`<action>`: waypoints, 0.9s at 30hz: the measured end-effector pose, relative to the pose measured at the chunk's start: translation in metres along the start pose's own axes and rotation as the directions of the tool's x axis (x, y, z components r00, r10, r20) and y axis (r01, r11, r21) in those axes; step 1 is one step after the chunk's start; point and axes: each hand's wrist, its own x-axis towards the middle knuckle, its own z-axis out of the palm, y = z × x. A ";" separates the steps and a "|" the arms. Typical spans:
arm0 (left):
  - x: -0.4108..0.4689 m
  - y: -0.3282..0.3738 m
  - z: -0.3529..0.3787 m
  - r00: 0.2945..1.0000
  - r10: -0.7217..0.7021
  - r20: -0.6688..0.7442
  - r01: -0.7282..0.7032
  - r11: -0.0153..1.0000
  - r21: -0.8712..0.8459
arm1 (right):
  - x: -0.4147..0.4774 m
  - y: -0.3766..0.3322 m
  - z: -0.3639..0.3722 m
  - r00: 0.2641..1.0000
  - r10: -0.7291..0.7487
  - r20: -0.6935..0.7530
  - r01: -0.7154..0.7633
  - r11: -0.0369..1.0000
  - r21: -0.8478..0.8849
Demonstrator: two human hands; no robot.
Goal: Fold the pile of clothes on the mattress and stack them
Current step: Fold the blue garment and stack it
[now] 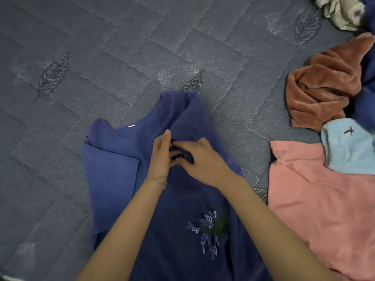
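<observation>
My left hand (pixel 162 157) and right hand (pixel 203 161) meet fingertip to fingertip on the chest of the blue shirt (pixel 113 179), fingers curled, pinching a small fold of its cloth between them. The shirt lies flat under both hands on the grey mattress (pixel 101 57) — collar pointing away from me, hem toward me, its long axis running straight out from my body. The pink garment (pixel 314 199) lies just beside it on my right.

Head camera looks steeply down, close over the mattress (pixel 101 57).
</observation>
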 end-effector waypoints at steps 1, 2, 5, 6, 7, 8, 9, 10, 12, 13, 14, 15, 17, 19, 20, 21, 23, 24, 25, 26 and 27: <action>0.004 -0.004 -0.005 0.999 -0.032 -0.024 0.032 0.999 0.023 | -0.002 -0.001 0.003 0.999 0.000 -0.045 0.000 1.000 0.007; 0.007 -0.007 -0.008 0.999 -0.025 -0.043 0.028 0.997 0.073 | -0.005 -0.001 0.005 0.990 0.009 -0.142 -0.011 1.000 -0.016; 0.008 -0.016 -0.013 0.973 0.230 -0.025 -0.205 0.908 0.365 | -0.013 0.014 0.014 0.927 0.048 -0.372 -0.127 0.973 -0.190; 0.007 -0.019 -0.014 0.930 0.366 0.019 -0.328 0.807 0.492 | -0.016 0.022 0.017 0.922 0.067 -0.382 -0.169 0.956 -0.241; 0.007 -0.023 -0.014 0.870 0.483 0.098 -0.432 0.652 0.624 | -0.019 0.030 0.020 0.925 0.088 -0.368 -0.199 0.941 -0.275; 0.008 -0.030 -0.016 0.816 0.546 0.192 -0.481 0.455 0.749 | -0.024 0.037 0.024 0.931 0.107 -0.348 -0.218 0.929 -0.298; 0.009 -0.037 -0.017 0.780 0.562 0.275 -0.477 0.250 0.842 | -0.029 0.043 0.026 0.938 0.126 -0.324 -0.233 0.919 -0.318; 0.010 -0.045 -0.019 0.770 0.542 0.337 -0.451 0.087 0.888 | -0.035 0.049 0.030 0.944 0.130 -0.303 -0.237 0.906 -0.350; 0.014 -0.061 -0.027 0.786 0.470 0.401 -0.407 -0.094 0.908 | -0.046 0.060 0.040 0.959 0.119 -0.257 -0.226 0.868 -0.442; 0.017 -0.069 -0.033 0.792 0.450 0.412 -0.395 -0.137 0.908 | -0.051 0.064 0.045 0.965 0.124 -0.229 -0.224 0.846 -0.484; 0.019 -0.074 -0.037 0.793 0.439 0.423 -0.390 -0.167 0.905 | -0.055 0.067 0.049 0.969 0.131 -0.208 -0.223 0.824 -0.520; 0.018 -0.077 -0.040 0.794 0.436 0.424 -0.385 -0.178 0.905 | -0.057 0.068 0.050 0.971 0.137 -0.194 -0.223 0.811 -0.541; 0.011 -0.077 -0.043 0.794 0.450 0.410 -0.376 -0.167 0.911 | -0.059 0.067 0.047 0.974 0.155 -0.163 -0.219 0.819 -0.530; -0.009 -0.077 -0.049 0.775 0.479 0.413 -0.399 -0.136 0.907 | -0.071 0.063 0.045 0.974 0.164 -0.160 -0.221 0.849 -0.479; -0.019 -0.079 -0.057 0.759 0.494 0.424 -0.438 -0.094 0.894 | -0.081 0.062 0.044 0.970 0.169 -0.175 -0.231 0.862 -0.450; -0.033 -0.084 -0.069 0.742 0.509 0.436 -0.488 -0.035 0.872 | -0.096 0.061 0.045 0.963 0.179 -0.200 -0.250 0.869 -0.427; -0.065 -0.103 -0.102 0.745 0.513 0.426 -0.525 0.056 0.849 | -0.133 0.063 0.050 0.942 0.238 -0.234 -0.314 0.870 -0.379; -0.081 -0.116 -0.121 0.771 0.501 0.394 -0.494 0.079 0.866 | -0.152 0.064 0.052 0.928 0.279 -0.248 -0.355 0.865 -0.354; -0.097 -0.129 -0.138 0.803 0.484 0.348 -0.445 0.098 0.890 | -0.170 0.064 0.054 0.912 0.312 -0.267 -0.391 0.858 -0.332; -0.113 -0.141 -0.153 0.833 0.464 0.302 -0.392 0.110 0.913 | -0.185 0.064 0.055 0.893 0.343 -0.291 -0.427 0.848 -0.313; -0.126 -0.152 -0.165 0.856 0.441 0.270 -0.350 0.110 0.930 | -0.197 0.062 0.056 0.874 0.378 -0.304 -0.463 0.837 -0.290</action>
